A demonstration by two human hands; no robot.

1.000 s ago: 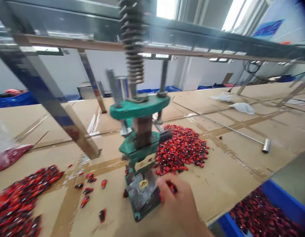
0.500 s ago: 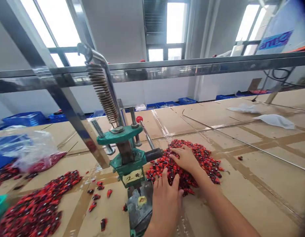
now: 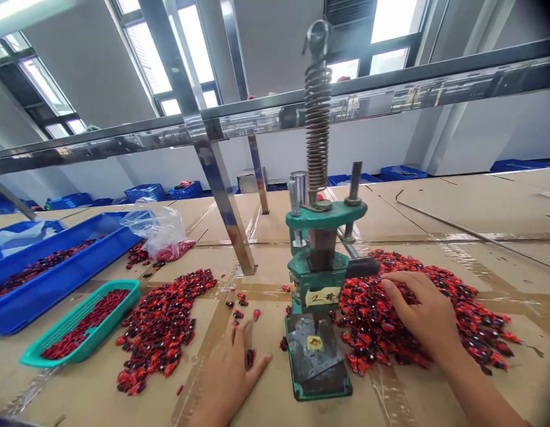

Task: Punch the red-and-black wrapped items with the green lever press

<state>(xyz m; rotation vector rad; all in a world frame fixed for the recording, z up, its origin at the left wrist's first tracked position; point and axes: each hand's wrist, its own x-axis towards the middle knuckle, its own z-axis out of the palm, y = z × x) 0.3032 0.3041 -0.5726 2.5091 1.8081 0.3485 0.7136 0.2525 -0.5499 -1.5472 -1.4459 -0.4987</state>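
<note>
Fingers spread and released, the left hand [image 3: 225,370] has shifted from the right-side pile of red-black pieces [image 3: 377,332] to loose ones [image 3: 256,314] left of the green press [image 3: 317,279], leaving the right hand [image 3: 426,308] there, grip unclear.

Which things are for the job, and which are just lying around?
Probably for the job:
green metal press with coiled spring
heap of small red-and-black pieces under the right hand
loose red-and-black pieces by the left hand

Probably just lying around:
thin bent metal rod
clear plastic bag
</note>
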